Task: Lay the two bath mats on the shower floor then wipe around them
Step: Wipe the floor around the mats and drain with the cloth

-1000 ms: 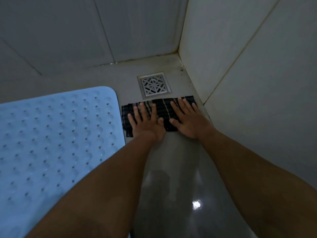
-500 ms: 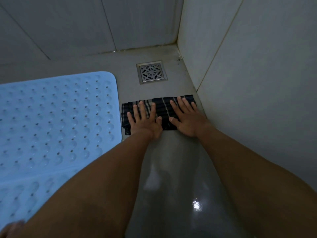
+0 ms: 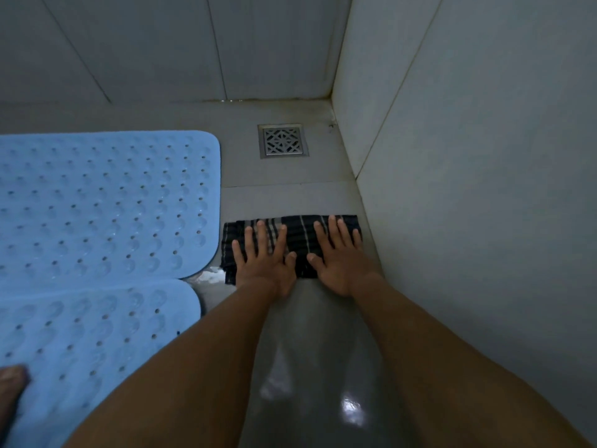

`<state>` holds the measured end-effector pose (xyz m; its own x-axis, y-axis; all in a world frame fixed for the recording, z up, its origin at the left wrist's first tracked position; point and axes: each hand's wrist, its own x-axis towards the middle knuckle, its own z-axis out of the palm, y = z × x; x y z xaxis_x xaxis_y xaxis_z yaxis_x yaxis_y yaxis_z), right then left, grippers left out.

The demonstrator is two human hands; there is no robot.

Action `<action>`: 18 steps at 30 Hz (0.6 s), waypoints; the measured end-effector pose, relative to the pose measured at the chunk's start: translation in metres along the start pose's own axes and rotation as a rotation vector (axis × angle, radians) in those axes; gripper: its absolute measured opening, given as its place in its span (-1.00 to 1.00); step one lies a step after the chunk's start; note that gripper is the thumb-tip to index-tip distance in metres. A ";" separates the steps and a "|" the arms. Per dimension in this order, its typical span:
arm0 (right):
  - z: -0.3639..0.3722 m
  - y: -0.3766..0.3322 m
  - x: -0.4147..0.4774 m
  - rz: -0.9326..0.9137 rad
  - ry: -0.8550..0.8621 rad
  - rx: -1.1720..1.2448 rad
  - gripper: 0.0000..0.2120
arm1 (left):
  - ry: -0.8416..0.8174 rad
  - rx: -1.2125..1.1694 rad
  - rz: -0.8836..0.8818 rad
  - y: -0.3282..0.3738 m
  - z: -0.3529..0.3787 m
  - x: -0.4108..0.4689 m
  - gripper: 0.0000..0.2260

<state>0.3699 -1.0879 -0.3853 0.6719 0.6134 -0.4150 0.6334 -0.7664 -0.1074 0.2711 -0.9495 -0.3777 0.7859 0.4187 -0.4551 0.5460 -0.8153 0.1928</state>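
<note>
Blue rubber, two pieces: I see the far bath mat (image 3: 97,205) and the near bath mat (image 3: 80,334) lying flat on the shower floor (image 3: 284,195), edge to edge, on my left. Left hand (image 3: 263,263) and right hand (image 3: 339,261) are side by side on the dark striped cloth (image 3: 298,236), fingers straight and spread, pressing it flat rather than gripping. The cloth sits between the mats and the right wall (image 3: 484,189), with the drain (image 3: 282,141) beyond it. The lower-left corner is dim; that is possibly a foot (image 3: 11,386) on the near mat.

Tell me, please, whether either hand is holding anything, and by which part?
Nothing is gripped: left hand and right hand press flat on the striped cloth.
</note>
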 end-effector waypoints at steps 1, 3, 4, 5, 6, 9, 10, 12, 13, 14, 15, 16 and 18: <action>0.001 -0.002 -0.006 -0.002 -0.015 0.007 -0.33 | -0.003 0.000 -0.006 0.000 0.004 -0.008 -0.44; 0.005 -0.004 -0.021 -0.024 -0.048 -0.008 -0.33 | -0.038 -0.008 -0.020 0.002 0.013 -0.029 -0.44; 0.007 -0.004 -0.031 -0.035 -0.060 -0.016 -0.33 | -0.055 -0.018 -0.031 0.004 0.018 -0.041 -0.44; 0.010 -0.004 -0.041 -0.039 -0.071 -0.011 -0.33 | -0.066 -0.026 -0.042 0.005 0.023 -0.052 -0.44; 0.013 -0.005 -0.051 -0.033 -0.082 -0.001 -0.33 | -0.079 -0.027 -0.046 0.005 0.026 -0.062 -0.44; 0.022 -0.010 -0.072 -0.015 -0.094 -0.006 -0.33 | -0.097 -0.026 -0.039 0.004 0.030 -0.077 -0.43; 0.023 -0.010 -0.074 -0.004 -0.087 -0.004 -0.34 | -0.092 -0.029 -0.036 0.003 0.030 -0.077 -0.43; 0.023 -0.009 -0.072 0.009 -0.073 -0.011 -0.34 | -0.094 -0.032 -0.030 0.004 0.030 -0.074 -0.44; 0.024 -0.009 -0.072 0.010 -0.074 -0.019 -0.34 | -0.103 -0.033 -0.025 0.004 0.029 -0.073 -0.44; 0.025 -0.008 -0.072 0.010 -0.081 -0.025 -0.35 | -0.113 -0.038 -0.021 0.004 0.030 -0.073 -0.44; 0.026 -0.007 -0.072 0.013 -0.083 -0.024 -0.35 | -0.121 -0.044 -0.018 0.005 0.032 -0.072 -0.44; 0.028 -0.005 -0.072 0.020 -0.076 -0.021 -0.35 | -0.128 -0.043 -0.014 0.006 0.033 -0.071 -0.44; 0.030 -0.006 -0.074 0.031 -0.062 -0.017 -0.35 | -0.147 -0.037 -0.004 0.005 0.032 -0.072 -0.44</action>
<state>0.3047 -1.1340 -0.3815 0.6661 0.5763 -0.4735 0.6198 -0.7808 -0.0784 0.2080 -0.9964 -0.3724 0.7340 0.3571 -0.5777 0.5618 -0.7972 0.2210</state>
